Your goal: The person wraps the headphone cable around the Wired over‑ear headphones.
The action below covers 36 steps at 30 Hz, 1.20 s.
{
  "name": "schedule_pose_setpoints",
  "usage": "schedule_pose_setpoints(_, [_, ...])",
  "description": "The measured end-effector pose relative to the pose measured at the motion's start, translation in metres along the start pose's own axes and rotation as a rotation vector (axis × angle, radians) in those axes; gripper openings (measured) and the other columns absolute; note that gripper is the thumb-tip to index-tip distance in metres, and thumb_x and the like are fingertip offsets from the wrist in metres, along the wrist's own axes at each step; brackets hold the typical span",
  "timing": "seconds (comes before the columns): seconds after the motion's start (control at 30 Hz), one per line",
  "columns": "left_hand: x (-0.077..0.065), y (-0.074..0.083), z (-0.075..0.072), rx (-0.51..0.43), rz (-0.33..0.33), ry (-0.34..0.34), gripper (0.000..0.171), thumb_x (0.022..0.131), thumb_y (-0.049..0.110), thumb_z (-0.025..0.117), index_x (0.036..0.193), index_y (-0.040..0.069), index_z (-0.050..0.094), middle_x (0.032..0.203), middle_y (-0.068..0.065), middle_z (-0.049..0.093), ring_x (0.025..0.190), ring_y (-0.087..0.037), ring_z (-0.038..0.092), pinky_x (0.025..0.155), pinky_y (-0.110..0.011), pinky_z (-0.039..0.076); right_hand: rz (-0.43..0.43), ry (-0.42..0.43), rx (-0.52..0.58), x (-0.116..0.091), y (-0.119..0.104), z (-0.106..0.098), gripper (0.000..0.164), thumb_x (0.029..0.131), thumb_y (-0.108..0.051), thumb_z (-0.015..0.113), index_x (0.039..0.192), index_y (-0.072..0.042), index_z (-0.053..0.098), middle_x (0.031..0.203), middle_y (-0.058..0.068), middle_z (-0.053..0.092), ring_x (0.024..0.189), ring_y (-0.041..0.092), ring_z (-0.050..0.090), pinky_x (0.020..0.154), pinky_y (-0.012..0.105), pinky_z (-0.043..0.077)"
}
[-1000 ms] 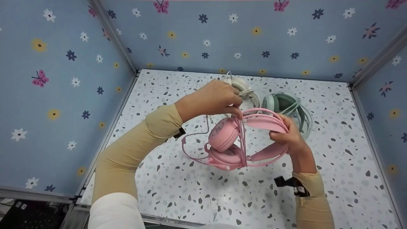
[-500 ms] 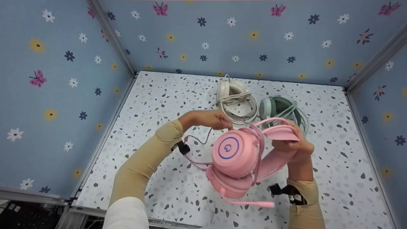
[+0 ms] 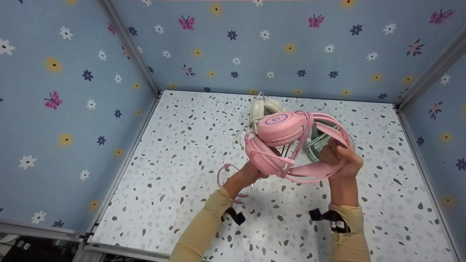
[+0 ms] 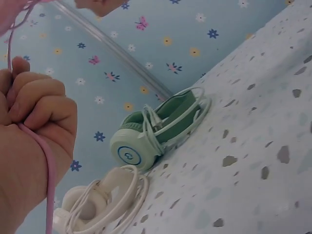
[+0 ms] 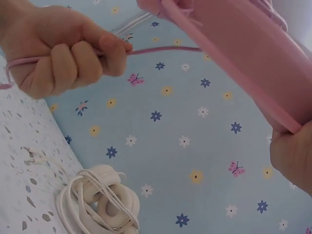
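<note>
Pink headphones with a microphone boom are held above the table, their pink cable wound around the band and earcups. My right hand grips the headband at the right end. Below the lower earcup is my left hand, partly hidden by it in the head view. In the right wrist view the left hand has its fingers curled round the pink cable, which runs taut toward the headphones. The cable's loose plug end hangs near the left wrist.
White headphones with a bundled cable lie at the back of the table. Green headphones lie to their right, mostly behind the pink ones in the head view. Flower-patterned walls enclose the back and sides.
The left hand has moved down from the top of the pink headphones to below the lower earcup. The headphones have first tilted toward me, then risen, and now cover part of the white pair.
</note>
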State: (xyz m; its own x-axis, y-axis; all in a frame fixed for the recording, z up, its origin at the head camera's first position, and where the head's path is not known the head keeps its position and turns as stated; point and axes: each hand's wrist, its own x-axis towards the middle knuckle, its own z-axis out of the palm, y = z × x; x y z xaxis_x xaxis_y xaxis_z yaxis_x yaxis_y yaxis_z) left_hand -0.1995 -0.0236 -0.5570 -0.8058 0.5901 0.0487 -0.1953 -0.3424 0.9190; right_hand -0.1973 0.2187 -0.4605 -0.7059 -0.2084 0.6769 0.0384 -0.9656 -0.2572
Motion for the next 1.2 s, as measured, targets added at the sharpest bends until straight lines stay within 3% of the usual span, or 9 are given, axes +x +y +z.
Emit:
schedule_pose_setpoints(0.07, [0.001, -0.012, 0.013, -0.029, 0.038, -0.033, 0.036, 0.105, 0.038, 0.035, 0.084, 0.015, 0.052, 0.059, 0.008, 0.036, 0.048, -0.005, 0.031, 0.048, -0.022, 0.026, -0.029, 0.034, -0.072, -0.001, 0.000, -0.001, 0.002, 0.086, 0.008, 0.046, 0.086, 0.008, 0.043, 0.055, 0.004, 0.025, 0.042, 0.013, 0.025, 0.041, 0.024, 0.020])
schedule_pose_setpoints(0.13, [0.000, -0.022, 0.025, -0.093, 0.064, -0.036, 0.042, 0.106, 0.040, 0.033, 0.074, 0.015, 0.041, 0.059, 0.007, 0.028, 0.047, -0.006, 0.025, 0.048, -0.024, 0.020, -0.066, 0.071, -0.151, -0.002, -0.001, -0.003, 0.006, 0.086, 0.009, 0.046, 0.091, 0.012, 0.047, 0.054, 0.003, 0.024, 0.041, 0.012, 0.023, 0.040, 0.024, 0.019])
schedule_pose_setpoints(0.23, [-0.009, -0.030, 0.040, -0.078, 0.081, 0.048, 0.041, 0.107, 0.034, 0.034, 0.071, 0.014, 0.038, 0.060, 0.007, 0.026, 0.048, -0.006, 0.023, 0.047, -0.024, 0.018, -0.117, 0.129, -0.244, -0.005, -0.003, -0.006, 0.012, 0.086, 0.011, 0.045, 0.097, 0.015, 0.048, 0.053, 0.002, 0.022, 0.040, 0.011, 0.021, 0.039, 0.023, 0.018])
schedule_pose_setpoints(0.4, [-0.029, -0.034, 0.049, 0.114, 0.026, 0.221, 0.044, 0.107, 0.033, 0.033, 0.071, 0.008, 0.041, 0.057, 0.005, 0.028, 0.047, -0.009, 0.022, 0.045, -0.024, 0.021, -0.183, 0.248, -0.346, -0.012, -0.009, -0.011, 0.006, 0.088, 0.012, 0.043, 0.085, 0.010, 0.048, 0.054, 0.002, 0.020, 0.041, 0.011, 0.018, 0.039, 0.024, 0.015])
schedule_pose_setpoints(0.53, [-0.042, -0.034, 0.049, 0.318, 0.036, 0.266, 0.044, 0.107, 0.028, 0.036, 0.072, 0.003, 0.043, 0.057, 0.005, 0.032, 0.048, -0.009, 0.027, 0.046, -0.024, 0.025, -0.257, 0.325, -0.394, -0.016, -0.018, -0.013, 0.009, 0.088, 0.013, 0.044, 0.080, 0.009, 0.046, 0.054, 0.002, 0.017, 0.042, 0.011, 0.017, 0.039, 0.024, 0.013])
schedule_pose_setpoints(0.77, [-0.057, -0.024, 0.046, 0.822, 0.224, 0.306, 0.040, 0.106, 0.026, 0.042, 0.068, 0.014, 0.043, 0.057, 0.008, 0.033, 0.048, -0.006, 0.028, 0.046, -0.021, 0.026, -0.396, 0.454, -0.472, -0.015, -0.033, -0.015, 0.021, 0.084, 0.016, 0.052, 0.073, 0.005, 0.039, 0.054, 0.002, 0.017, 0.043, 0.011, 0.013, 0.039, 0.023, 0.011])
schedule_pose_setpoints(0.93, [-0.065, -0.011, 0.047, 1.120, 0.349, 0.335, 0.040, 0.105, 0.027, 0.045, 0.066, 0.018, 0.038, 0.054, 0.010, 0.027, 0.045, -0.002, 0.022, 0.042, -0.018, 0.020, -0.386, 0.546, -0.620, -0.012, -0.029, -0.018, 0.018, 0.081, 0.014, 0.060, 0.077, 0.006, 0.045, 0.051, 0.004, 0.021, 0.043, 0.014, 0.013, 0.039, 0.024, 0.012])
schedule_pose_setpoints(1.07, [-0.070, 0.003, 0.050, 1.168, 0.387, 0.324, 0.039, 0.104, 0.027, 0.047, 0.066, 0.018, 0.040, 0.054, 0.011, 0.028, 0.045, -0.001, 0.022, 0.042, -0.018, 0.021, -0.359, 0.566, -0.680, -0.015, -0.026, -0.021, 0.016, 0.081, 0.012, 0.061, 0.080, 0.006, 0.047, 0.051, 0.003, 0.024, 0.044, 0.014, 0.013, 0.039, 0.024, 0.013])
schedule_pose_setpoints(1.2, [-0.080, 0.023, 0.054, 1.150, 0.326, 0.252, 0.033, 0.104, 0.024, 0.049, 0.071, 0.019, 0.050, 0.054, 0.011, 0.033, 0.044, -0.002, 0.025, 0.042, -0.019, 0.025, -0.327, 0.523, -0.725, -0.021, -0.020, -0.024, 0.015, 0.084, 0.013, 0.059, 0.080, 0.005, 0.046, 0.051, 0.004, 0.024, 0.042, 0.015, 0.014, 0.039, 0.024, 0.013])
